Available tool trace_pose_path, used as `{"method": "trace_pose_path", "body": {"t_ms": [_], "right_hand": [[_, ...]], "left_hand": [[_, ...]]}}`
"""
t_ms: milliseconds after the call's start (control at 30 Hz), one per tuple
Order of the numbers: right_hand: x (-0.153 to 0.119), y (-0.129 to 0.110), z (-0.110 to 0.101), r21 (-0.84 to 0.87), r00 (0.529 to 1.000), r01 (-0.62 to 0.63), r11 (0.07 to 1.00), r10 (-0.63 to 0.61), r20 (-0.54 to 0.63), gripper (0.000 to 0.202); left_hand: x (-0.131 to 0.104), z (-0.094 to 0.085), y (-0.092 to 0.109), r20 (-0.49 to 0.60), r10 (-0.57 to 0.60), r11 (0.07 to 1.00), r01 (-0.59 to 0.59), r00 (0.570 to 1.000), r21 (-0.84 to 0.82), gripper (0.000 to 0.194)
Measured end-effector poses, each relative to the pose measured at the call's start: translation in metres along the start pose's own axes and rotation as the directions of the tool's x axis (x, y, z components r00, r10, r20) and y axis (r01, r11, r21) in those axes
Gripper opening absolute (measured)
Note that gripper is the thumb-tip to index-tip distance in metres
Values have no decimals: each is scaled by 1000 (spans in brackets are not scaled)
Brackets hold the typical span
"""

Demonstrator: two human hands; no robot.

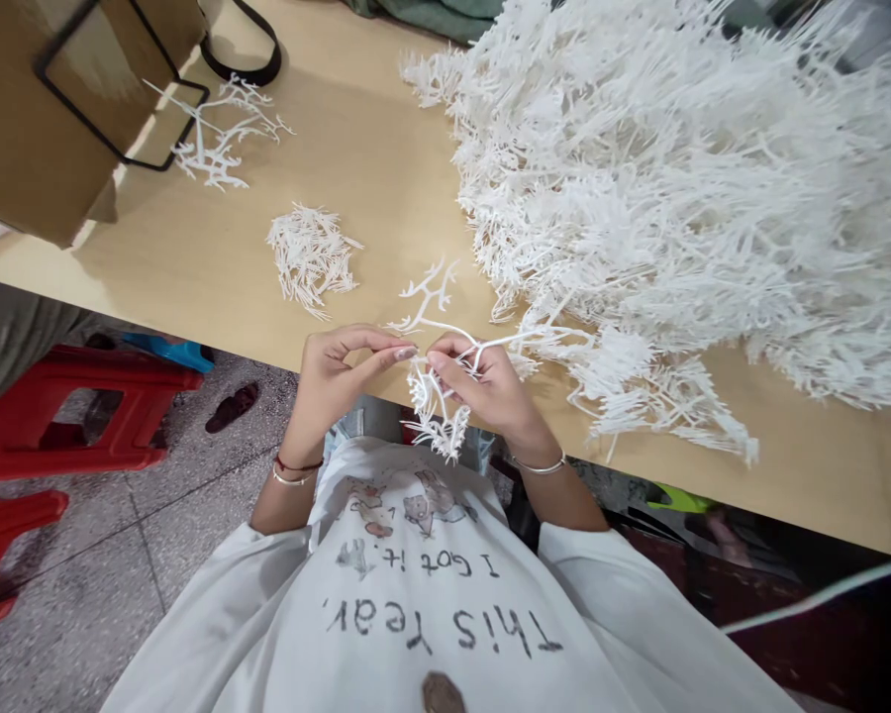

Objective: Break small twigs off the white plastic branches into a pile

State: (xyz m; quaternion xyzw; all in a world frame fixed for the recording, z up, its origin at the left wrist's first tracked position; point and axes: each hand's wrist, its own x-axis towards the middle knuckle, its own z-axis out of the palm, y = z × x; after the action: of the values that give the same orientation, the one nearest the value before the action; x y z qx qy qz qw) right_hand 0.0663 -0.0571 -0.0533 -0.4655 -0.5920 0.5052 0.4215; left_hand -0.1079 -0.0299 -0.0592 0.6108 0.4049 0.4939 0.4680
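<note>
My right hand (pixel 482 388) grips a white plastic branched sprue (pixel 438 406) at the table's near edge; part of the sprue hangs below the hand and part sticks up over the table. My left hand (pixel 342 371) pinches a twig of the same sprue with thumb and forefinger, fingertips meeting those of my right hand. A small heap of broken-off white pieces (pixel 312 257) lies on the wooden table (pixel 386 168) just beyond my left hand.
A huge pile of white sprues (pixel 675 178) covers the table's right half. A stripped white frame (pixel 219 139) lies far left beside a cardboard box (pixel 51 99) with a black wire frame. Red stools (pixel 81 416) stand on the floor to the left.
</note>
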Motion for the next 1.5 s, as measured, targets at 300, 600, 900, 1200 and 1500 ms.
{"method": "trace_pose_path", "body": {"t_ms": [300, 600, 900, 1200, 1500], "right_hand": [[-6, -6, -4, -65, 995, 89, 994, -92, -49, 20], [-1, -4, -19, 102, 997, -13, 995, 21, -78, 34], [7, 1, -14, 191, 975, -203, 960, 216, -47, 41], [7, -6, -13, 40, 978, -207, 977, 208, -20, 41], [0, -5, -13, -221, 992, -122, 968, 112, -61, 47]], "left_hand": [[-4, -3, 21, -202, 164, 982, -141, 966, 124, 4], [46, -64, -15, -523, 234, 897, 25, 820, 440, 18], [48, -41, -23, -501, 434, 796, -59, 749, 602, 19], [10, 10, 9, 310, 393, 708, -500, 866, 499, 24], [22, 5, 7, 393, 263, 774, -436, 881, 459, 11]]}}
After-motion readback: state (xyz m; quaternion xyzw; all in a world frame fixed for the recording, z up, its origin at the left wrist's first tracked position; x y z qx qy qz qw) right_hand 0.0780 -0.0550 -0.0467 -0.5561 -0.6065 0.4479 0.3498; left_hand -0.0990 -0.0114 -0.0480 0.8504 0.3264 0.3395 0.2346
